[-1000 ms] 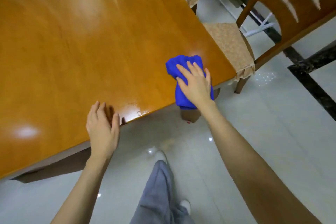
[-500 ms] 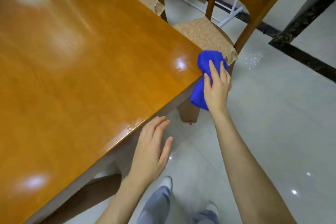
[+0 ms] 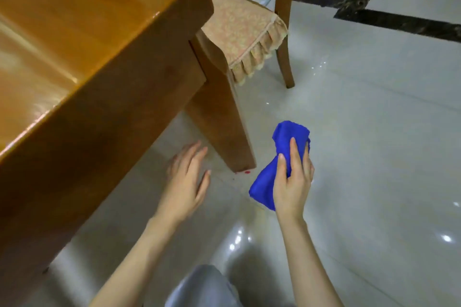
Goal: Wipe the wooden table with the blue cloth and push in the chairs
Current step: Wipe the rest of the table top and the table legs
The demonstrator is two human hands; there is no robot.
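Note:
The glossy wooden table (image 3: 82, 40) fills the upper left, its corner leg (image 3: 219, 117) standing on the tiled floor. My right hand (image 3: 293, 182) is off the table, low over the floor to the right of that leg, and grips the bunched blue cloth (image 3: 287, 139). My left hand (image 3: 185, 182) hangs open with fingers spread, below the table edge and left of the leg, touching nothing. A wooden chair (image 3: 243, 30) with a beige frilled cushion stands at the table's far side, its seat partly under the tabletop.
Pale shiny floor tiles (image 3: 374, 132) spread to the right, with a dark marble border strip (image 3: 404, 21) farther back. A small red mark (image 3: 247, 171) lies at the foot of the table leg. My grey trouser leg (image 3: 202, 286) shows at the bottom.
My right hand has carried the blue cloth off the table corner and down toward the floor. My left hand has left the table edge and dropped lower. The view has tilted downward.

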